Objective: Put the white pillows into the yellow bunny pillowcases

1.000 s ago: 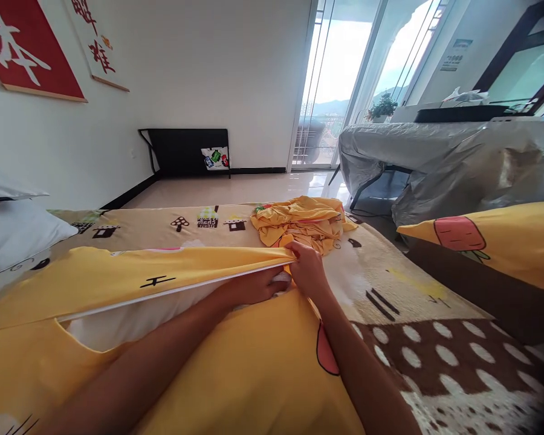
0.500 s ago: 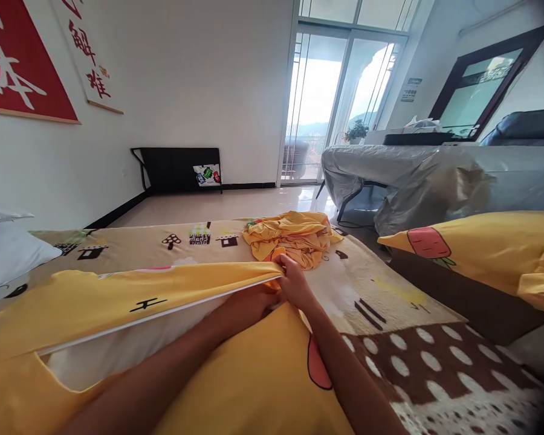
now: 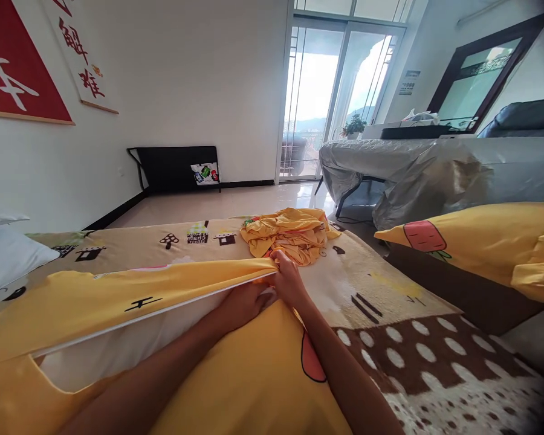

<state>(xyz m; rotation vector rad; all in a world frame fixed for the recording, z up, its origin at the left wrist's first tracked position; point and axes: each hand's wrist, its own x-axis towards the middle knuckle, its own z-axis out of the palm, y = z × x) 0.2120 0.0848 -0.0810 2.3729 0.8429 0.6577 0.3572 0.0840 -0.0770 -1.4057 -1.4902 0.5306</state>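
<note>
A yellow pillowcase lies across the bed in front of me, its long white-edged opening facing up. White filling or a pillow shows inside the gap. My right hand is closed on the pillowcase at the far end of the opening, pulling the edge taut. Just left of it, my left hand reaches in over the white inside, fingers curled against the same corner. Those fingertips are partly hidden, so what they hold cannot be made out.
A crumpled heap of yellow cloth lies beyond my hands on the patterned blanket. To the right is another yellow pillow with a carrot print. A white pillow sits at the left. Behind stands a plastic-covered table.
My left hand has drawn back slightly out of the corner, so more of its thumb and fingers shows. My right hand keeps its hold. The whole view has shifted a little.
</note>
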